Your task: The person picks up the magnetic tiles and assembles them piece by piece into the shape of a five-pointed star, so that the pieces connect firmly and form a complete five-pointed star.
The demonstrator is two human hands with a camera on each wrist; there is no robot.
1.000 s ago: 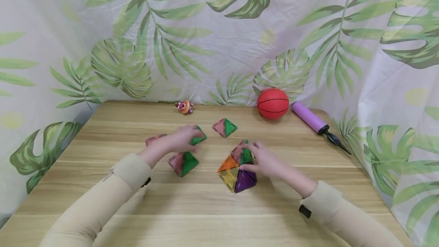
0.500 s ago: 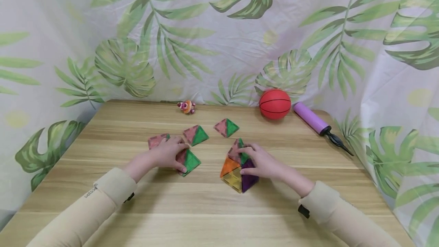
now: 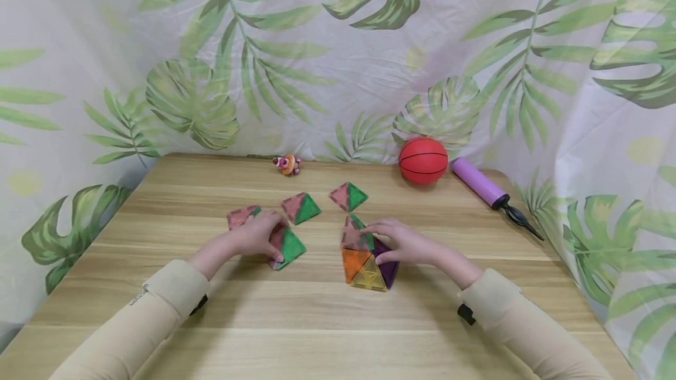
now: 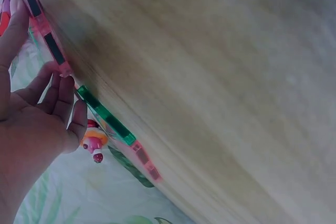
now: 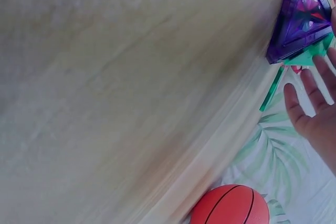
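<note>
In the head view, my left hand pinches a flat pink-and-green pair of triangular magnetic tiles, with thumb at the near edge and fingers at the far edge. A raised cluster of magnetic tiles stands to its right, showing orange, yellow, purple, pink and green triangles. My right hand grips this cluster from the right between thumb and fingers. The purple tile leans up from the table in the right wrist view. From the left wrist, fingers touch the edge of the pink tile.
More pink-and-green tile pairs lie behind the hands: one at the back middle, one left of it, and one partly behind the left hand. At the table's back are a small toy figure, a red ball and a purple hand pump.
My left hand has come left and nearer, from above a farther tile pair onto the nearer one. The cluster has turned and its top has shifted left under my right hand.
</note>
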